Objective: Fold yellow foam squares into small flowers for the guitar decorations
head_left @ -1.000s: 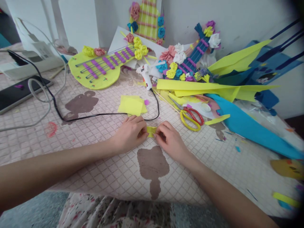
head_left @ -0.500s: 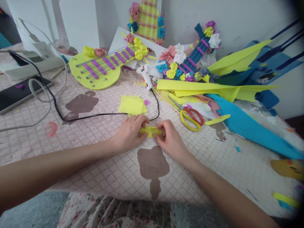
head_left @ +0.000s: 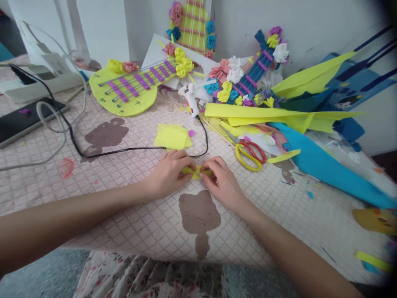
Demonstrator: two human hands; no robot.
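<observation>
A small crinkled piece of yellow crepe paper (head_left: 195, 174) lies low over the table, pinched from both sides. My left hand (head_left: 171, 173) grips its left part between thumb and fingers. On the other side my right hand (head_left: 221, 179) pinches it, the fingertips of both hands close together near its middle. Much of the piece is hidden under my fingers. Just beyond my left hand lie several flat yellow paper pieces (head_left: 173, 136), stacked askew. A white glue gun (head_left: 191, 101) rests behind them, its black cord running past the stack.
Scissors with red and yellow handles (head_left: 248, 156) lie to the right, near yellow paper strips (head_left: 263, 114) and blue paper (head_left: 328, 161). A yellow paper guitar (head_left: 130, 93) and a blue one (head_left: 252, 76) stand behind. A phone (head_left: 29, 120) and power strip (head_left: 46, 82) sit left.
My right hand's fingertips have shifted left along the yellow crepe paper, closer to my left fingers, covering more of it. My left hand has barely moved.
</observation>
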